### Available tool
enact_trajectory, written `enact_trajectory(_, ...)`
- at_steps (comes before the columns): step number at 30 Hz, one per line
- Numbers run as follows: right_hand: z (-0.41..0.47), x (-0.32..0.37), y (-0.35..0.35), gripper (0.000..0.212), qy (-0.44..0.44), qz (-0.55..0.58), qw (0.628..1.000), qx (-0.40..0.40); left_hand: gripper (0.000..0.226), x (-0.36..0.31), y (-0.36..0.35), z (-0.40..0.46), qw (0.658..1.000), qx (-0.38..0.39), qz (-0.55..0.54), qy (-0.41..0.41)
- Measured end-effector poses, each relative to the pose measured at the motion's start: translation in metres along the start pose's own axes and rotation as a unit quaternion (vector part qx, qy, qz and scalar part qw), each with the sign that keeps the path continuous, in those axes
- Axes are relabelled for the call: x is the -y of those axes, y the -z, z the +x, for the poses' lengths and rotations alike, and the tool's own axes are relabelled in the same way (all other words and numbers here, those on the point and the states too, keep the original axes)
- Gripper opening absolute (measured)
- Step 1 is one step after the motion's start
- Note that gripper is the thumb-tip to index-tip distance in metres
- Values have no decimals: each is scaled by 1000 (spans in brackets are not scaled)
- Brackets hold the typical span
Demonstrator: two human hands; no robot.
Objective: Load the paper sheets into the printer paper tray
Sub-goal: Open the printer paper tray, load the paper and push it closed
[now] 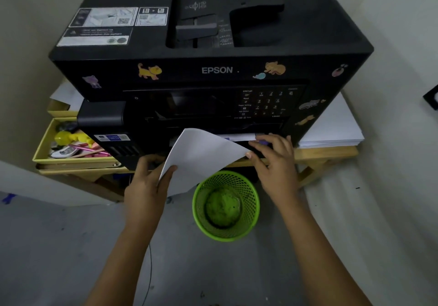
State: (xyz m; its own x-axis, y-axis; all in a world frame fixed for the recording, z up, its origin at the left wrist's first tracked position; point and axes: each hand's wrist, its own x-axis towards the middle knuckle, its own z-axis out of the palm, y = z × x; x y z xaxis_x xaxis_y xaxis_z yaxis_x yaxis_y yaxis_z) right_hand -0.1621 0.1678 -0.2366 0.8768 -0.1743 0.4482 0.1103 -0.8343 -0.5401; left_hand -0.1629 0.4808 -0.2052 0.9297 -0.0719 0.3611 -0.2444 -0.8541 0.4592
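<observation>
The left hand [148,182] grips the near left corner of the sheets [201,156], thumb on top and fingers curled beneath, so the paper bows upward. The right hand [272,161] is spread, its fingers [260,143] lying on the front of the printer [213,68] at the low slot, while its thumb touches the right edge of the sheets; whether it actually pinches the paper I cannot tell. The sheets slant from the left hand up toward the slot, their far edge just at the opening (the tray itself is hidden behind paper and hand). The printer stands on a wooden table [331,154], with a paper stack [331,128] at its right and a yellow box [71,147] of odds and ends at its left. A green bin [225,206] sits on the floor below the sheets.
</observation>
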Motion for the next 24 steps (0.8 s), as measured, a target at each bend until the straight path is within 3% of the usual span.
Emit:
enact_trajectory(7, 1, 9, 0, 32, -29, -113, 992, -42, 28, 10, -12, 0, 999, 31, -11, 8)
enact_trajectory(12, 0, -4, 12, 29, -4, 28, 1000, -8, 29, 17, -12, -6, 999, 32, -15, -32)
enact_trajectory(15, 3, -10, 17, 25, -15, 50, 999, -1, 50, 21, -12, -8, 998, 36, 0, -43)
enact_trajectory(19, 3, -8, 18, 23, -8, 45, 999, -13, 55, 24, -11, -9, 996, 24, -13, -87)
enact_trajectory(22, 2, -5, 13, 20, -10, 35, 999, -32, 80, 26, -17, -12, 995, 40, -5, -90)
enact_trajectory(24, 1, -4, 10, 17, -17, 36, 998, -42, 83, 26, -21, -12, 995, 53, -8, -83)
